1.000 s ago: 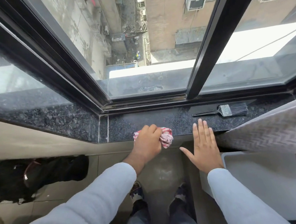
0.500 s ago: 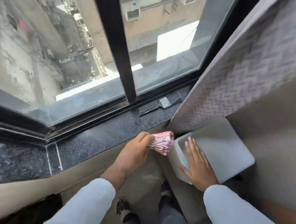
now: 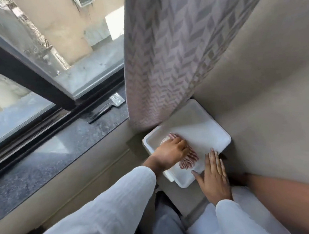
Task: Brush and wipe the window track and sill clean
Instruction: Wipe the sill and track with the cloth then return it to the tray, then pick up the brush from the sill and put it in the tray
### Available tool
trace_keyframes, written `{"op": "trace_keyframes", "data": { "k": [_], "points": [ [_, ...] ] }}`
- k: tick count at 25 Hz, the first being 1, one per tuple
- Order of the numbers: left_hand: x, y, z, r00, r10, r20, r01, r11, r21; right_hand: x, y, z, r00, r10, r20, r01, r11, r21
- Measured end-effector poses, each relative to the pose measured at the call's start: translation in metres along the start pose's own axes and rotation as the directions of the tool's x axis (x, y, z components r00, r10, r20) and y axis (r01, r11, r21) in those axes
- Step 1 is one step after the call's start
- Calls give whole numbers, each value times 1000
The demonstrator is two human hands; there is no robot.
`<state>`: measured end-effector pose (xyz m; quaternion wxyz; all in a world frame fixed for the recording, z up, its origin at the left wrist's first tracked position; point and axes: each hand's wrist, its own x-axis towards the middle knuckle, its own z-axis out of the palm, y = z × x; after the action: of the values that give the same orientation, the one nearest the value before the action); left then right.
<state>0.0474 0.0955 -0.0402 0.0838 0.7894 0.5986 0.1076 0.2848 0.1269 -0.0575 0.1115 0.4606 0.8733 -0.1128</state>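
Left hand (image 3: 171,151) clenched on a pink striped cloth (image 3: 188,160), pressing it down inside a white tray (image 3: 203,124) that sits low, below the sill and against the wall corner. Cloth bunched under the fingers, part of it spilling out toward the tray's near right edge. Right hand (image 3: 215,176) flat and released, fingers together, resting on the tray's near rim, steadying and gripping nothing. Outward from there: dark granite sill (image 3: 61,150) lying up and to the left of the tray, its long axis running from the near left corner away toward the curtain (image 3: 173,51). Window track (image 3: 32,131) parallel to it along the sill's far edge, under the glass. Brush (image 3: 106,107) lying on the sill's far right end, just beside the track, handle pointing back left, bristles hidden behind the curtain's hem. Probably wetting or rinsing the cloth before another pass; no water discernible, though. From here, sill reached by lifting up and left, so left hand nearer and already loaded; brush well apart from both hands.
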Motion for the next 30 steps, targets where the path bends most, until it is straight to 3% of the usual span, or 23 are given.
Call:
{"op": "trace_keyframes", "data": {
  "k": [2, 5, 7, 9, 12, 14, 16, 18, 23, 26, 30],
  "points": [
    [-4, 3, 17, 987, -52, 152, 56, 998, -21, -2, 2, 6, 1000, -12, 7, 12, 1000, 5],
    [-5, 4, 20, 893, -172, 415, 215, 975, -59, -2, 1, 8, 1000, -12, 20, 11, 1000, 21],
    [-6, 5, 8, 855, -219, 470, 302, 947, -107, -1, -2, 3, 999, -28, 17, 28, 1000, 14],
    [-17, 2, -14, 868, -288, 405, 392, 897, -202, 4, -17, -8, 992, -127, 18, 127, 992, 15],
    [-69, -17, -45, 906, -422, 28, 416, 878, -235, 24, -71, -28, 924, -382, -22, 382, 924, -11],
    [-120, -35, -63, 808, -557, -192, 538, 830, -147, 42, -125, -42, 837, -542, -78, 539, 840, -58],
    [-171, -50, -80, 657, -703, -274, 718, 694, -59, 56, -180, -54, 737, -667, -106, 661, 745, -93],
    [-214, -61, -92, 516, -808, -284, 839, 543, -21, 68, -226, -65, 681, -723, -112, 710, 690, -139],
    [-288, -76, -105, 242, -956, -163, 970, 238, 44, 89, -280, -75, 694, -720, -4, 696, 672, -254],
    [-307, -75, -93, 198, -978, -65, 977, 191, 96, 90, -281, -71, 672, -740, 20, 720, 648, -247],
    [-306, -77, -87, 195, -979, -68, 978, 188, 93, 110, -300, -86, 679, -722, -134, 715, 691, -101]
  ]
}}
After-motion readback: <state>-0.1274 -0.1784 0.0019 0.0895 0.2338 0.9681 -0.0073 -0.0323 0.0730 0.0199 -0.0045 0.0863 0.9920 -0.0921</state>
